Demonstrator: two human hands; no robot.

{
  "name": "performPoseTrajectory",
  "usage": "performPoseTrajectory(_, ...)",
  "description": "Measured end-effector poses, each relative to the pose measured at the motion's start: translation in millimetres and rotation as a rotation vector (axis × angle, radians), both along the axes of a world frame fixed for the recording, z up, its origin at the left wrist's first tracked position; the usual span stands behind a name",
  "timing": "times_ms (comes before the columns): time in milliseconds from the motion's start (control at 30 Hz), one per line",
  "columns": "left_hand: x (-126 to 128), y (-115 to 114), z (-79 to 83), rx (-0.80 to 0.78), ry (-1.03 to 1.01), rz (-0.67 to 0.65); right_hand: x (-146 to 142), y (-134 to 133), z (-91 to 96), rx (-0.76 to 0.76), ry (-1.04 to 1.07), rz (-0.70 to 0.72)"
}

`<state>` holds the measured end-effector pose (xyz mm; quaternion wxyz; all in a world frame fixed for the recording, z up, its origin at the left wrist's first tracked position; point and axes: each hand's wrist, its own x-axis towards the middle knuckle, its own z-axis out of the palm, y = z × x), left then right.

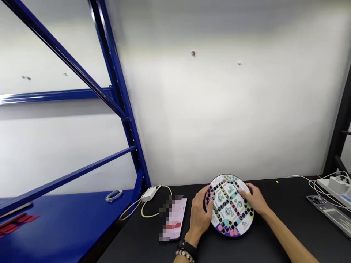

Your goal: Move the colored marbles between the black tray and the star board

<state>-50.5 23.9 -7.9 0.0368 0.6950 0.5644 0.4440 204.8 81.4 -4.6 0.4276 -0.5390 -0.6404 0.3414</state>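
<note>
A round, colourful game board (229,205) with rows of dark round holes and printed cartoon figures is on the black table. My left hand (200,213) grips its left edge, thumb on the face and fingers around the rim. At the upper right edge, my right hand (255,199) also has hold of it, with the thumb over the printed face. Several pink round spots show near the board's bottom edge. The underside of the board and the fingertips behind it are hidden.
Left of my hands lies a phone (175,219), partly blurred, near a white power adapter (149,194) with a pale cable. A phone case (330,213) and a white power strip (336,186) with cables lie right. A blue shelf frame (120,91) stands left.
</note>
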Motion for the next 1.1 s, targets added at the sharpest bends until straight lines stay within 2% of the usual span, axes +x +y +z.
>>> performPoseTrajectory(67,1,-1,0.5,0.013,-0.006,0.011,12,-8,21.5,0.033,0.284,-0.041)
performPoseTrajectory(133,1,0,0.3,-0.016,0.007,0.02,29,-19,42.9,0.094,0.473,-0.174)
performPoseTrajectory(200,2,2,-0.3,-0.077,0.037,0.029,48,-30,57.7,0.235,0.484,-0.353)
performPoseTrajectory(233,2,3,-0.7,-0.116,0.055,0.034,57,-34,60.9,0.308,0.411,-0.426)
performPoseTrajectory(300,4,4,-1.7,-0.192,0.095,0.037,69,-40,56.5,0.402,0.146,-0.463)
performPoseTrajectory(433,7,4,-2.6,-0.27,0.15,0.029,73,-42,13.8,0.402,-0.503,-0.189)
performPoseTrajectory(533,7,3,-1.8,-0.276,0.157,0.032,66,-40,-16.5,0.322,-0.776,-0.063)
performPoseTrajectory(600,7,2,-1.3,-0.279,0.154,0.024,59,-40,-22.5,0.292,-0.826,-0.054)
performPoseTrajectory(700,6,2,-1.7,-0.279,0.151,-0.004,42,-43,-14.1,0.295,-0.797,-0.064)
performPoseTrajectory(767,5,3,-2.5,-0.268,0.144,-0.021,26,-44,-7.0,0.258,-0.776,-0.018)
performPoseTrajectory(833,5,4,-3.5,-0.252,0.131,-0.031,8,-44,-4.3,0.202,-0.808,0.022)
performPoseTrajectory(900,4,4,-4.4,-0.237,0.123,-0.042,-8,-42,-5.0,0.17,-0.89,0.004)
performPoseTrajectory(1000,4,5,-5.1,-0.22,0.123,-0.061,-23,-37,-6.3,0.191,-1.012,-0.044)
performPoseTrajectory(1100,5,5,-5.3,-0.212,0.119,-0.067,-25,-33,-5.4,0.236,-1.039,-0.056)
